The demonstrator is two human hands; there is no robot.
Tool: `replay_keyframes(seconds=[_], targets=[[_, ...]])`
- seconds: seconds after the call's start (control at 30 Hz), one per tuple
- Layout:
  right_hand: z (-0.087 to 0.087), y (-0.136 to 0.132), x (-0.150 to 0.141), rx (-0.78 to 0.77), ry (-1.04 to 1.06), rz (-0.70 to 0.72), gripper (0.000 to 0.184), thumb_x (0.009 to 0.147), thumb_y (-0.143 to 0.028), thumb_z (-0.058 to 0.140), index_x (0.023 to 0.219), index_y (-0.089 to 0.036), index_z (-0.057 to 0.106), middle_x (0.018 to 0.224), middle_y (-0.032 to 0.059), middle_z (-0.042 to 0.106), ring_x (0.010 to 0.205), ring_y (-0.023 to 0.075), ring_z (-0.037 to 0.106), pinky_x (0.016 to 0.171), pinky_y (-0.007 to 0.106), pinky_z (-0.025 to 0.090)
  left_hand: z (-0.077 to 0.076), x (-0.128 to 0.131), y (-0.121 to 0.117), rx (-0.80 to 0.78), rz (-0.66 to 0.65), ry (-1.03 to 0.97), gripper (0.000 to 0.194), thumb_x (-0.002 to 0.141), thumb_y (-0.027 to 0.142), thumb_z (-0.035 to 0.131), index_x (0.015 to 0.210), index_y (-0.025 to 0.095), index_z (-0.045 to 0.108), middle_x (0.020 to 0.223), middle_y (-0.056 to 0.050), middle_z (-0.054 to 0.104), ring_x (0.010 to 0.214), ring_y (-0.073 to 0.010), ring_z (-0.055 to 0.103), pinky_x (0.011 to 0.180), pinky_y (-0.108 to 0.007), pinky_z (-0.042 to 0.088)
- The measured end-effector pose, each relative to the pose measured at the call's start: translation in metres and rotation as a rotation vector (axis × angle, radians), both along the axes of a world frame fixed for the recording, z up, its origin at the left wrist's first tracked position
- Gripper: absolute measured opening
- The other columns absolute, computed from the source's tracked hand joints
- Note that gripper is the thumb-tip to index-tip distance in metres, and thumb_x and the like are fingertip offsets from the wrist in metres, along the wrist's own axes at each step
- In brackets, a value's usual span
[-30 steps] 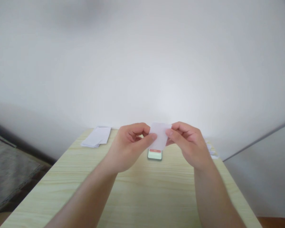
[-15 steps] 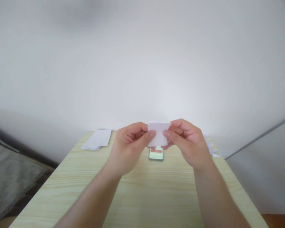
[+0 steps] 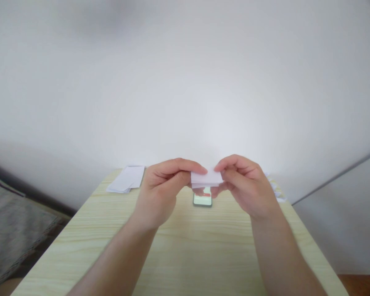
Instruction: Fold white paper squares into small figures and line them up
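A small white folded paper [image 3: 206, 178] is held up between both hands, above the far part of the table. My left hand [image 3: 165, 187] grips its left side, with the index finger laid along the top edge. On the opposite side my right hand [image 3: 245, 183] pinches the paper, its index fingertip at the top right corner. The paper's lower layer shows beneath the upper fold. Some fingers of both hands are hidden behind it. Below and behind the paper lies a phone [image 3: 202, 202] with a lit screen, partly covered from view.
A stack of white paper sheets [image 3: 126, 179] lies at the table's far left. Several white paper pieces [image 3: 279, 193] sit at the far right, partly behind my right hand. The wooden table [image 3: 200, 250] meets a white wall [image 3: 185, 90]. Grey fabric [image 3: 21, 234] is at the left.
The paper's top part has come down toward me, so it looks shorter. My index fingers have moved onto its top edge, and the thumbs have shifted off its front face.
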State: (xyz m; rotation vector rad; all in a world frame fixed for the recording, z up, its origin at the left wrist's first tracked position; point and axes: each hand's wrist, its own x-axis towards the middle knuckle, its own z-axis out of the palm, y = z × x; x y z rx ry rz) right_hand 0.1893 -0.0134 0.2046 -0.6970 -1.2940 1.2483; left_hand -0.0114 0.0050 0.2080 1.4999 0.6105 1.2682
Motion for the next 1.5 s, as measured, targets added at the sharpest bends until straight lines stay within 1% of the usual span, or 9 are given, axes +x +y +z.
replay_keyframes(seconds=[0.2,0.43,0.57,0.67,0.8,1.07,1.17,1.3,1.5], targets=[[0.002,0.000,-0.001,-0.070,0.015,-0.019,0.013,0.091,-0.030,0.071,0.100,-0.021,0.075,0.080,0.0013,0.073,0.068,0.0194,0.074,0.061,0.036,0.066,0.001,0.000,-0.002,0.082,0.161,0.143,0.027,0.091,0.012,0.057,0.095,0.024,0.081,0.087,-0.004,0.077,0.081,-0.0188,0.070,0.073,-0.033,0.055],[0.002,-0.001,-0.005,0.003,-0.042,-0.049,0.022,0.086,-0.032,0.079,0.104,-0.023,0.070,0.084,-0.0002,0.075,0.070,0.0176,0.075,0.065,0.033,0.065,0.000,-0.001,-0.001,0.068,0.110,0.095,0.026,0.091,0.012,0.057,0.096,0.022,0.081,0.086,-0.004,0.076,0.078,-0.0176,0.067,0.073,-0.032,0.055],[0.003,-0.001,-0.005,-0.043,-0.008,-0.022,0.031,0.086,-0.032,0.079,0.115,-0.026,0.069,0.083,-0.0008,0.074,0.071,0.0183,0.074,0.066,0.036,0.065,0.000,0.000,0.000,0.053,0.107,0.062,0.024,0.091,0.013,0.057,0.095,0.021,0.079,0.085,-0.005,0.075,0.079,-0.0180,0.067,0.073,-0.032,0.055],[0.004,0.000,-0.004,-0.106,-0.034,0.021,0.022,0.089,-0.038,0.076,0.101,-0.020,0.074,0.083,0.0033,0.076,0.070,0.0186,0.073,0.063,0.035,0.065,0.001,0.000,0.000,0.060,0.108,0.056,0.022,0.092,0.015,0.057,0.094,0.021,0.078,0.089,-0.005,0.075,0.082,-0.0190,0.068,0.075,-0.034,0.056],[0.004,-0.001,-0.004,-0.139,-0.070,0.024,0.025,0.087,-0.042,0.077,0.093,-0.018,0.076,0.083,0.0054,0.077,0.066,0.0174,0.072,0.061,0.033,0.064,0.000,-0.001,0.001,0.068,0.118,0.068,0.020,0.092,0.017,0.058,0.093,0.022,0.077,0.090,-0.006,0.074,0.084,-0.0203,0.067,0.077,-0.035,0.056],[0.003,-0.003,-0.001,-0.026,-0.143,-0.168,0.022,0.086,-0.040,0.079,0.096,-0.020,0.074,0.082,0.0037,0.077,0.069,0.0182,0.074,0.067,0.034,0.063,0.002,-0.007,0.004,0.219,0.084,0.161,0.014,0.090,0.017,0.066,0.089,0.021,0.079,0.098,-0.006,0.073,0.089,-0.0189,0.064,0.080,-0.032,0.049],[0.005,-0.009,-0.002,0.050,-0.242,-0.245,0.018,0.089,-0.038,0.076,0.093,-0.020,0.073,0.080,0.0031,0.076,0.073,0.0173,0.072,0.067,0.030,0.060,0.005,-0.008,0.004,0.289,0.152,0.198,0.009,0.088,0.021,0.071,0.093,0.022,0.078,0.107,-0.007,0.072,0.100,-0.0220,0.064,0.087,-0.034,0.049],[0.009,-0.016,-0.007,0.095,-0.405,-0.315,0.015,0.090,-0.037,0.074,0.089,-0.022,0.073,0.078,0.0012,0.073,0.067,0.0145,0.067,0.055,0.025,0.052,0.008,-0.007,0.004,0.305,0.278,0.309,0.018,0.087,0.031,0.074,0.103,0.023,0.075,0.098,-0.006,0.072,0.094,-0.0215,0.063,0.088,-0.035,0.049],[0.013,-0.020,-0.011,0.140,-0.387,-0.345,0.013,0.088,-0.036,0.076,0.087,-0.023,0.075,0.078,0.0020,0.073,0.067,0.0152,0.065,0.056,0.026,0.052,0.010,-0.007,0.004,0.345,0.166,0.374,0.008,0.090,0.030,0.072,0.091,0.023,0.076,0.091,-0.005,0.072,0.087,-0.0198,0.063,0.082,-0.034,0.051]])
